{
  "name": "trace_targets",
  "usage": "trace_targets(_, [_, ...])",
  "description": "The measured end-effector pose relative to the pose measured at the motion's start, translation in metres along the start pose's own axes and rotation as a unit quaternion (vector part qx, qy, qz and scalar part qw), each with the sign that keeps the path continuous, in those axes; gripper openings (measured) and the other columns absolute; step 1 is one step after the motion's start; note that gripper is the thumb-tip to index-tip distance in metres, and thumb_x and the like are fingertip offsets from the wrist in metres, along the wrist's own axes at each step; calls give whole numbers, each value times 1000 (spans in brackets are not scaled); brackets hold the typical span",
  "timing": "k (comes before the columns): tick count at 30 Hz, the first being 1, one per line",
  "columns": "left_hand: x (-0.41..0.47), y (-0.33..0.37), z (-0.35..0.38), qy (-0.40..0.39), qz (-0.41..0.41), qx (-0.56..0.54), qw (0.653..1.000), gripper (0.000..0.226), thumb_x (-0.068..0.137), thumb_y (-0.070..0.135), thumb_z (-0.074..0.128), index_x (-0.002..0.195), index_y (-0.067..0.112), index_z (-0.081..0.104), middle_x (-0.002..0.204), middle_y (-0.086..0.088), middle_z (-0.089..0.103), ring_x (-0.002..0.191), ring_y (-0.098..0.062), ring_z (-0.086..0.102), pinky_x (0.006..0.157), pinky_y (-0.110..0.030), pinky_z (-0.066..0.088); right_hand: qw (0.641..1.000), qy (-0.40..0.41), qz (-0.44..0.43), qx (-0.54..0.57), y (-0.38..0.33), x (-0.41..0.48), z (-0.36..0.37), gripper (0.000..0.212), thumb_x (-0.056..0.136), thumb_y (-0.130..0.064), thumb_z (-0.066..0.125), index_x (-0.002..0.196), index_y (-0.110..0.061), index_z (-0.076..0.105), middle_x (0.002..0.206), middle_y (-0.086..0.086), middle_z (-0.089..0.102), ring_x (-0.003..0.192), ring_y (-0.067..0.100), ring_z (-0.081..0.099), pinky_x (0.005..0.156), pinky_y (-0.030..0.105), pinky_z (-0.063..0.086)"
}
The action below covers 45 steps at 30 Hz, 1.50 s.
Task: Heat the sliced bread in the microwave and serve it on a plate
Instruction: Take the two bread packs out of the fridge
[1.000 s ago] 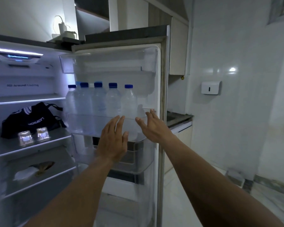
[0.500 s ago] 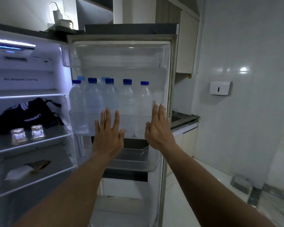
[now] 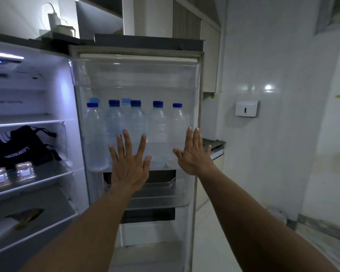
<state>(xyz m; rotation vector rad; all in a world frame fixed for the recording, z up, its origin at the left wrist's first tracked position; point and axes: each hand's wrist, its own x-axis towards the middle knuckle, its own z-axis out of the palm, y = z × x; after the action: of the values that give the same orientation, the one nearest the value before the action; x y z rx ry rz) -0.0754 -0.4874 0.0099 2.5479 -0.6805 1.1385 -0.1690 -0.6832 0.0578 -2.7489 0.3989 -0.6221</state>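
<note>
left hand (image 3: pixel 129 169), right hand (image 3: pixel 193 157), both splayed, holding nothing, seemingly touching open fridge door (image 3: pixel 137 79); water bottles (image 3: pixel 157 124) shelved

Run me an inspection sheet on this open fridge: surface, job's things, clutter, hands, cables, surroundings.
Surface: fridge door open; its shelf holds blue-capped water bottles.
Job's things: nothing seen.
Clutter: black bag, two small clear containers and an unclear pale item on fridge shelves.
Grippers: left hand and right hand open, fingers spread, at the bottle shelf.
Cables: white adapter with its cable atop the fridge.
Surroundings: tiled wall, white wall dispenser.
</note>
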Motion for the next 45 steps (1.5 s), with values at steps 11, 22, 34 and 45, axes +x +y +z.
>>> trace_targets(11, [20,17,21,31,-4,19,999,69,96,57,15,158,28,2,162,-18,-17,150,-38,-11,118,-61,-2,1000,5,-21,4,27,38,3,87,101,-63,25,150,-24,-35,159,6,-37,149,26,-28,116,60,-14])
trace_targets(22, [39,42,46,53,-39,68,995,69,97,55,20,158,26,8,163,-19,-12,150,-39,-10,117,-64,3,997,1,-74,29,61,77,12,86,101,-64,24,150,-26,-35,159,8,-37,148,28,-29,116,59,-14])
trace_targets(34, [50,62,56,20,-75,85,993,69,97,58,12,157,28,-4,162,-17,-19,150,-37,-13,117,-65,4,992,-23,-97,71,83,111,20,88,102,-60,29,150,-25,-35,160,8,-36,149,30,-27,117,61,-10])
trace_targets(45, [57,77,64,4,-101,115,988,72,95,61,6,157,26,-6,162,-18,-18,150,-38,-13,118,-63,1,990,-56,-100,83,90,122,16,90,104,-48,37,147,-26,-39,158,8,-38,149,29,-27,116,62,-10])
